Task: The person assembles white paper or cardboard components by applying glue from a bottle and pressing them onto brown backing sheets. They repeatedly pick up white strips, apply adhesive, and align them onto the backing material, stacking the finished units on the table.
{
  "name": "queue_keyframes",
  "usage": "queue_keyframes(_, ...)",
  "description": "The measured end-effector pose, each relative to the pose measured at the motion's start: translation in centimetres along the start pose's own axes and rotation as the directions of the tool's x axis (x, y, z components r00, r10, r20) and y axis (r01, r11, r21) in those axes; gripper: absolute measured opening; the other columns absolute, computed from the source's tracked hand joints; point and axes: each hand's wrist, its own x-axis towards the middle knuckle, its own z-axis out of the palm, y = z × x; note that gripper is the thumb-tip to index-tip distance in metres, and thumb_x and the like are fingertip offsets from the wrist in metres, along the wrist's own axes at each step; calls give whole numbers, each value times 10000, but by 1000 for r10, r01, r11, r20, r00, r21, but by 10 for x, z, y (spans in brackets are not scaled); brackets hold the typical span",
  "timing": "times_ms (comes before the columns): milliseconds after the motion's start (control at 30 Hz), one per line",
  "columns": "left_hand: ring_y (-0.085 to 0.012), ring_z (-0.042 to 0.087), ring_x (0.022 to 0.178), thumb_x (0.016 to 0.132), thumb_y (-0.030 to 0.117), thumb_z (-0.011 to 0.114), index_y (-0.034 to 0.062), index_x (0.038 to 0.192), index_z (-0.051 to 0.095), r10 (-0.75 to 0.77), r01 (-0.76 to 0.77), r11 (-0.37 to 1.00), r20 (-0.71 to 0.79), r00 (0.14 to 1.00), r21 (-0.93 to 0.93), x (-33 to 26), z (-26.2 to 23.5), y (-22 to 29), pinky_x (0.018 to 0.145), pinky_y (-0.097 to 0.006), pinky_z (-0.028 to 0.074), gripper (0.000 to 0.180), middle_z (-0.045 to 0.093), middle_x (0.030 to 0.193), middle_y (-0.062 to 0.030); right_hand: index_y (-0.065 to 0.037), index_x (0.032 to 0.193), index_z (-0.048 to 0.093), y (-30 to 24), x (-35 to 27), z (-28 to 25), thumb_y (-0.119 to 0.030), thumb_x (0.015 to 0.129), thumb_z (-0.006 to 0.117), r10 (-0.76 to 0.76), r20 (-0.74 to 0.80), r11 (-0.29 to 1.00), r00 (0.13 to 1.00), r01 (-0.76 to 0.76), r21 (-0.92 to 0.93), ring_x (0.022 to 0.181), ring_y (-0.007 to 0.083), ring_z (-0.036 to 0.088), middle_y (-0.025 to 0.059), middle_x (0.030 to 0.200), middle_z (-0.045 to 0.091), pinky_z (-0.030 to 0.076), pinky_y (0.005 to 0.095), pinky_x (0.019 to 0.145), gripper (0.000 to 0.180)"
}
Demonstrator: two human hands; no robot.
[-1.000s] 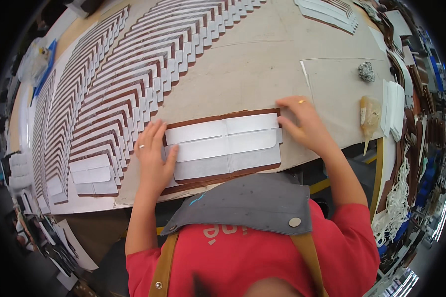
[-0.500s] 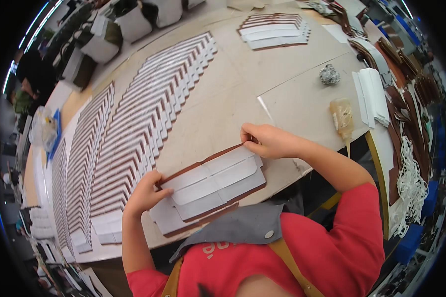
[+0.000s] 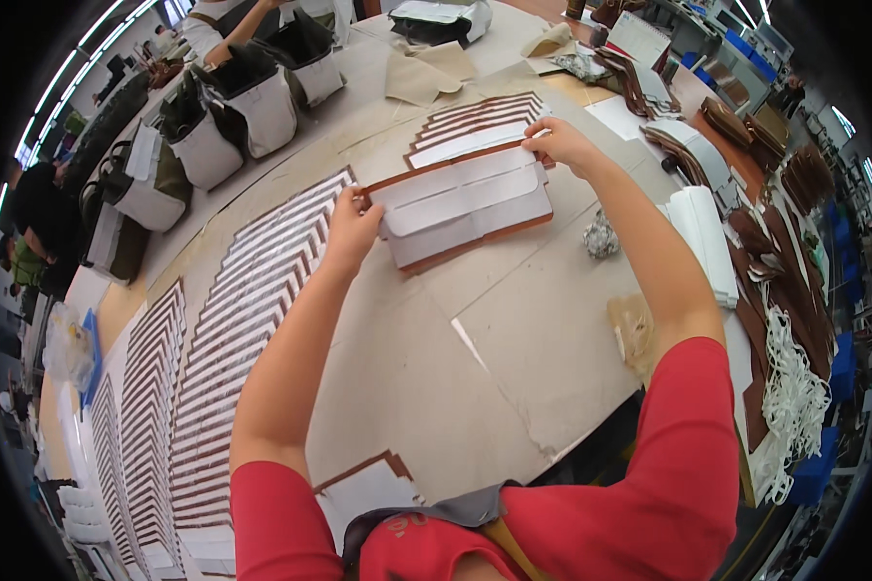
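Note:
Both arms reach out over the table with a white panel (image 3: 470, 203) edged in brown, probably a leather piece with paper-like backing. My left hand (image 3: 356, 229) pinches its upper left corner, and my right hand (image 3: 562, 147) pinches the upper right corner. The panel is at the near edge of a small fanned stack of like panels (image 3: 480, 121) and covers part of it. Whether it touches that stack, I cannot tell. Close to my body lies another brown-edged white panel (image 3: 368, 492), partly hidden by my apron and left arm.
Long rows of overlapping panels (image 3: 252, 290) cover the table's left. White-and-dark bags (image 3: 203, 150) stand beyond. At right are a crumpled ball (image 3: 601, 235), a glue bottle (image 3: 632, 329) partly behind my arm, white rolled sheets (image 3: 698, 242), brown strips (image 3: 780, 261) and tangled white cord (image 3: 780, 407).
Both hands have carried the panel from the near table edge away from me to the far stack. Another panel, previously underneath it, now shows near my body.

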Motion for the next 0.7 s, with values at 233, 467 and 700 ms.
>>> queue_keyframes(233,-314,615,818,796,87,541,12,1099,433,185,-109,918,-169,968,381,71,59,-18,717,-383,467,330,620,863,-183,-47,953,546,58,107,-4,-123,715,672,-44,-342,998,939,25,-59,681,132,534,36,765,571,433,269,591,279)
queue_keyframes(467,-274,599,739,787,99,571,4,1137,398,164,-77,884,-150,975,461,69,52,-22,678,-363,461,402,597,784,-139,-32,894,539,80,123,23,-165,653,724,-125,-461,983,878,47,-177,811,213,599,107,854,625,471,307,736,332)
queue_keyframes(700,-332,607,788,790,69,557,-1,1128,375,181,-123,865,-74,981,486,62,58,-10,687,-410,466,390,613,821,-184,-62,917,540,89,127,14,-153,689,676,-176,-438,965,882,68,-251,840,250,590,116,860,611,458,326,772,281)
